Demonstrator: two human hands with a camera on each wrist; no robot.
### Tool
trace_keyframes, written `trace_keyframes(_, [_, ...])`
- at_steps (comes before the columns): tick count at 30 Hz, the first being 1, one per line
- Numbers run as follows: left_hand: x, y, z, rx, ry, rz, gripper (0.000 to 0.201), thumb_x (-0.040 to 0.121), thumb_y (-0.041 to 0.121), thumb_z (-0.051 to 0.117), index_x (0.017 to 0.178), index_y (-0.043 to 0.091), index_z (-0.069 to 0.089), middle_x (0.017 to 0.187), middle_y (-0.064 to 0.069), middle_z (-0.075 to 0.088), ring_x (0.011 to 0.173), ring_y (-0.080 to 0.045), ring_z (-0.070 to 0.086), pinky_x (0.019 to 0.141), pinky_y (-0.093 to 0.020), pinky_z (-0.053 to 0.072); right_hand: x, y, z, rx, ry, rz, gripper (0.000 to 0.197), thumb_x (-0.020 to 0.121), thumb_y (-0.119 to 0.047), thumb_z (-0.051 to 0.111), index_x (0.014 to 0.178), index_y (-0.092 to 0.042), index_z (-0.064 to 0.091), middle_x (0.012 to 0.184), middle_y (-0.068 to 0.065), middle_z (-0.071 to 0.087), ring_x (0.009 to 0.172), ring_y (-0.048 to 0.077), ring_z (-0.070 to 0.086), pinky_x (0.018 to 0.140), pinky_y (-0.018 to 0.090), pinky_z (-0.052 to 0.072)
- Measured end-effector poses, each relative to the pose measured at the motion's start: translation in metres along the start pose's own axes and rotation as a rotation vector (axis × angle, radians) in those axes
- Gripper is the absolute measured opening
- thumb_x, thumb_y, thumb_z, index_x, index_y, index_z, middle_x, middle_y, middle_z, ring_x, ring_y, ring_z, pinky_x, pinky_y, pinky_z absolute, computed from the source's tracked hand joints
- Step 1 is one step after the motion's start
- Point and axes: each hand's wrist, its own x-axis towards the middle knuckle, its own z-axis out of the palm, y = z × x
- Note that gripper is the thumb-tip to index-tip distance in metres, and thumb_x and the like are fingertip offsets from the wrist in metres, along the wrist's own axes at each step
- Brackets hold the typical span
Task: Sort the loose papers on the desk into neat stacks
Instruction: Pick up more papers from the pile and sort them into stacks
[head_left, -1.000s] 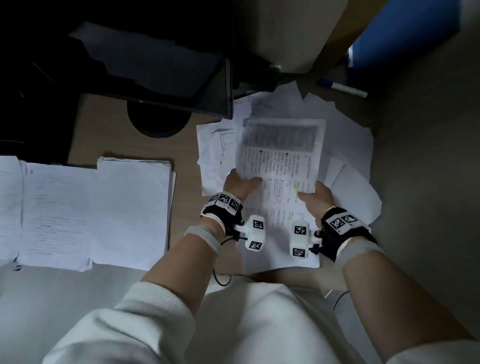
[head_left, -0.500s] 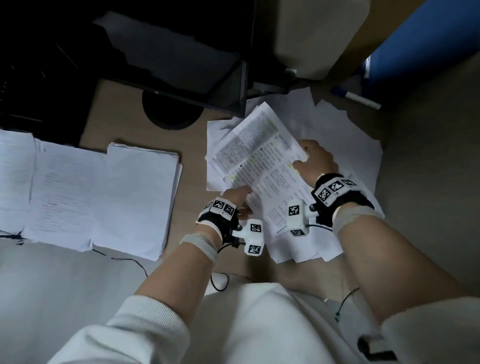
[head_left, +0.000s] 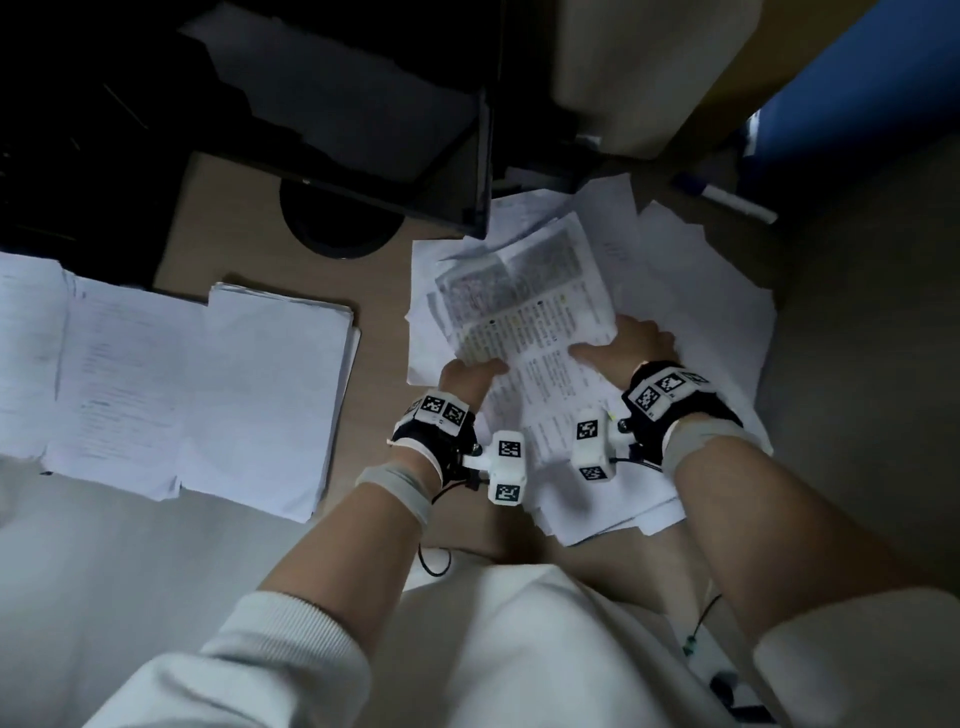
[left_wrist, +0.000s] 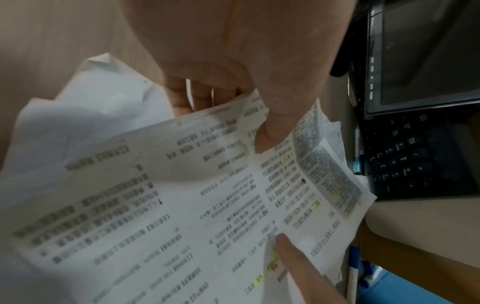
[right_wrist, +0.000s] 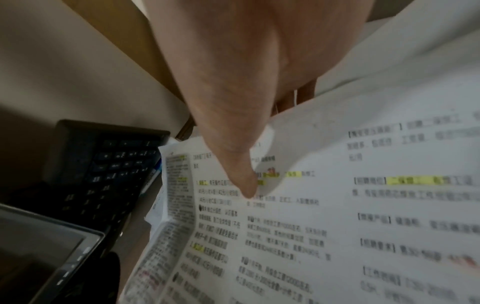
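Note:
A printed sheet with yellow highlights (head_left: 535, 322) (left_wrist: 233, 205) (right_wrist: 298, 236) tops a bundle I hold over the loose paper pile (head_left: 701, 291) on the desk. My left hand (head_left: 470, 375) (left_wrist: 233, 92) pinches its left edge, thumb on top and fingers underneath. My right hand (head_left: 626, 348) (right_wrist: 244, 144) pinches the right edge the same way, thumb pressed on the print. Sorted stacks (head_left: 270, 400) lie side by side on the left of the desk.
A dark monitor (head_left: 363, 130) on a round foot (head_left: 337, 228) stands behind the papers, with a black keyboard (left_wrist: 415, 160) beyond. A marker pen (head_left: 727, 200) lies at the back right by a blue panel (head_left: 857, 88). A beige partition (head_left: 857, 364) walls the right side.
The bundle has turned from square to slanted, top corner swinging left. My right hand went up the right edge, then slid back down toward me; the left hand kept its grip.

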Motion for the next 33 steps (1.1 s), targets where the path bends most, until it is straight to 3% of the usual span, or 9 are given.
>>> trace_keyframes(2, [-0.009,0.001,0.001,-0.060,-0.037,0.070,0.020,0.086,0.012,0.069,0.105,0.006,0.067,0.103,-0.021,0.070,0.092,-0.033,0.067,0.078,-0.039,0.053,-0.009,0.010,0.009,0.248,-0.004,-0.049,0.048,0.086,-0.041,0.071,0.126,-0.017,0.062,0.123,0.007,0.065,0.112,0.031,0.060,0.096,0.037,0.048])
trace_keyframes(5, [-0.019,0.012,0.008,-0.071,-0.084,0.222,0.031,0.087,0.009,0.068,0.117,0.003,0.064,0.112,-0.017,0.070,0.098,-0.031,0.068,0.092,-0.044,0.056,-0.023,0.032,0.022,0.511,0.101,0.060,0.036,0.090,-0.023,0.069,0.123,-0.010,0.064,0.118,0.007,0.068,0.103,0.024,0.064,0.085,0.029,0.047])
trace_keyframes(9, [-0.025,0.029,0.022,0.145,-0.110,0.324,0.043,0.081,0.030,0.073,0.120,0.012,0.068,0.126,-0.011,0.065,0.118,-0.028,0.060,0.104,-0.040,0.047,-0.037,0.062,0.026,0.775,0.306,0.322,0.042,0.092,-0.022,0.066,0.131,-0.008,0.057,0.126,0.010,0.065,0.113,0.030,0.063,0.086,0.027,0.043])
trace_keyframes(11, [-0.022,0.029,0.025,0.359,-0.053,0.345,0.054,0.073,0.042,0.067,0.122,0.020,0.067,0.136,-0.009,0.058,0.127,-0.029,0.051,0.109,-0.037,0.039,-0.040,0.070,0.029,0.803,0.290,0.326,0.046,0.092,-0.026,0.067,0.133,-0.009,0.056,0.128,0.009,0.064,0.116,0.030,0.061,0.090,0.028,0.042])
trace_keyframes(15, [-0.014,0.029,0.020,0.536,0.127,0.384,0.073,0.081,0.036,0.070,0.146,0.020,0.042,0.156,-0.006,0.029,0.144,-0.031,0.025,0.116,-0.046,0.026,-0.041,0.061,0.038,0.830,0.198,0.287,0.052,0.088,-0.020,0.072,0.136,-0.008,0.053,0.128,0.009,0.063,0.118,0.029,0.060,0.097,0.034,0.046])
trace_keyframes(17, [-0.006,0.031,0.016,0.601,0.115,0.377,0.087,0.083,0.039,0.070,0.155,0.021,0.025,0.162,-0.006,0.020,0.149,-0.031,0.018,0.119,-0.051,0.019,-0.040,0.050,0.040,0.851,0.197,0.300,0.065,0.086,-0.020,0.074,0.142,-0.010,0.042,0.136,0.011,0.055,0.120,0.031,0.057,0.095,0.035,0.046])
trace_keyframes(23, [0.010,0.038,0.003,0.712,0.160,0.334,0.099,0.083,0.052,0.066,0.159,0.024,0.009,0.166,-0.004,0.003,0.152,-0.028,0.005,0.122,-0.050,0.006,-0.030,0.026,0.039,0.973,0.200,0.354,0.078,0.082,-0.020,0.077,0.143,-0.008,0.029,0.132,0.012,0.055,0.108,0.027,0.057,0.091,0.037,0.047])
trace_keyframes(29, [0.018,0.044,-0.012,0.708,0.108,0.317,0.081,0.083,0.050,0.065,0.151,0.022,0.033,0.152,-0.008,0.038,0.140,-0.031,0.033,0.115,-0.048,0.027,-0.033,0.011,0.042,0.988,0.199,0.413,0.090,0.086,-0.019,0.076,0.152,-0.003,0.015,0.148,0.013,0.042,0.129,0.031,0.046,0.105,0.042,0.040])
trace_keyframes(33, [0.017,0.035,-0.010,0.521,-0.022,0.265,0.089,0.075,0.057,0.065,0.146,0.011,0.042,0.145,-0.013,0.047,0.133,-0.033,0.046,0.110,-0.046,0.038,-0.040,0.006,0.047,0.949,0.228,0.399,0.087,0.083,-0.017,0.079,0.149,-0.008,0.023,0.142,0.014,0.049,0.126,0.031,0.051,0.095,0.038,0.042])
